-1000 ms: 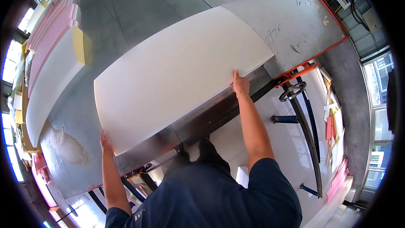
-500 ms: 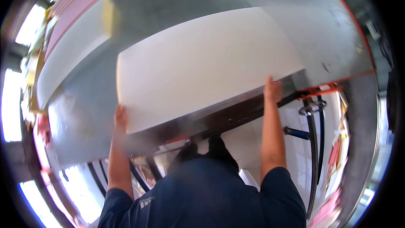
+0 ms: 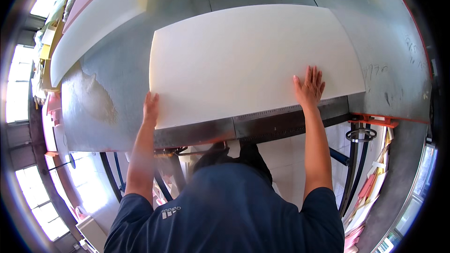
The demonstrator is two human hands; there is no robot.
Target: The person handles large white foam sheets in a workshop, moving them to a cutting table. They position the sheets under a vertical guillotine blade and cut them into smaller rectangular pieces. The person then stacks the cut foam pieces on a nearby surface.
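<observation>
A large white foam sheet (image 3: 248, 61), pale yellow along its left side, lies flat on the grey metal table (image 3: 126, 56). At the sheet's near left corner, my left hand (image 3: 150, 109) is closed on the edge, its fingers partly hidden. My right hand (image 3: 310, 88) rests palm down on top of the sheet by the near right part, fingers spread. A strip with ruler-like marks (image 3: 276, 110) runs along the sheet's near edge.
To the far left stands a stack of white and pink foam slabs (image 3: 101, 26). Below the table's right front corner is a dark handwheel (image 3: 361, 135) beside an orange-red bracket (image 3: 375, 120). Pieces of pink and yellow foam (image 3: 370, 187) are piled at the lower right.
The sheet has shifted right relative to the table and settled flat. My right hand has gone from gripping its near edge to lying open on top. My left hand stays at the left corner.
</observation>
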